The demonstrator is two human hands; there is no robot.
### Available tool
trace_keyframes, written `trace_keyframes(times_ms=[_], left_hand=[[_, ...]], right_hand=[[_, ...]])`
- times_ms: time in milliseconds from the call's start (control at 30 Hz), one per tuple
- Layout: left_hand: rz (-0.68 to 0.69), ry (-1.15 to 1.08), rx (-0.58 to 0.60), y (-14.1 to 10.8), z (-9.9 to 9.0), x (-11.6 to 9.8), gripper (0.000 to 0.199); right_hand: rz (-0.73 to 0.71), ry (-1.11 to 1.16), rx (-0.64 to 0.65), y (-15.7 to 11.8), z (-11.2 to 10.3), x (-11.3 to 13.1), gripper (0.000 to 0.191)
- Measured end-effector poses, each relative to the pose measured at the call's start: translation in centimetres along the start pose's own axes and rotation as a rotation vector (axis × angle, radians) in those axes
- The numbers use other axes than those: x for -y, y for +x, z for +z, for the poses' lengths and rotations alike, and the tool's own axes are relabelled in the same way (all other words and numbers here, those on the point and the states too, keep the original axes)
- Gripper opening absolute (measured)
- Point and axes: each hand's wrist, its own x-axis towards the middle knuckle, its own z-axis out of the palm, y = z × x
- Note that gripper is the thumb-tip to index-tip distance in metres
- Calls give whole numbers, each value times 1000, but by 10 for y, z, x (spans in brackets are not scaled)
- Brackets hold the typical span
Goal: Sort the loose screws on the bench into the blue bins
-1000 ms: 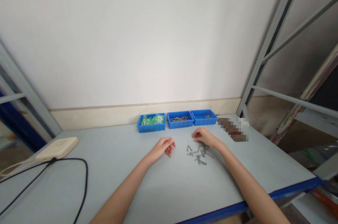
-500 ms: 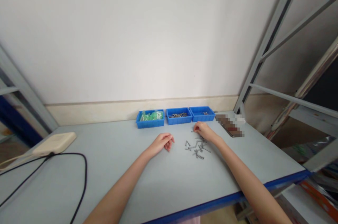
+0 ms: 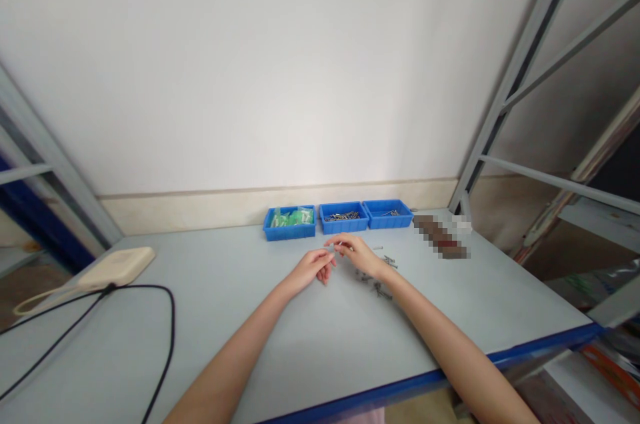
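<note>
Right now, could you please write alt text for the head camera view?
A person's left hand and right hand are close together over a grey table, near scattered metal fasteners. Behind them stand three blue trays: green packets in the left, small metal pieces in the others.

White wall (image 3: 250,77), brighter at the middle, cream band (image 3: 210,209) along its foot, pale grey worktop (image 3: 225,271) with blue front edge (image 3: 540,349), grey metal frames (image 3: 518,57) either side.
</note>
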Motion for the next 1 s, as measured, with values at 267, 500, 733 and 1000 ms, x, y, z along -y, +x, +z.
trace_keyframes(times_ms=[267,500,733,1000], left_hand=[[-2,10,2,0,0,-1,37],[25,-1,-13,-5,4,-8,38],[27,-20,-71,-4,4,-5,37],[30,-34,-91,-2,2,-3,36]], right_hand=[[133,113,-246,-13,8,-13,10],[163,-69,-270,-13,8,-12,13],[208,7,-207,-14,10,-8,21],[172,-303,-88,-20,5,6,21]])
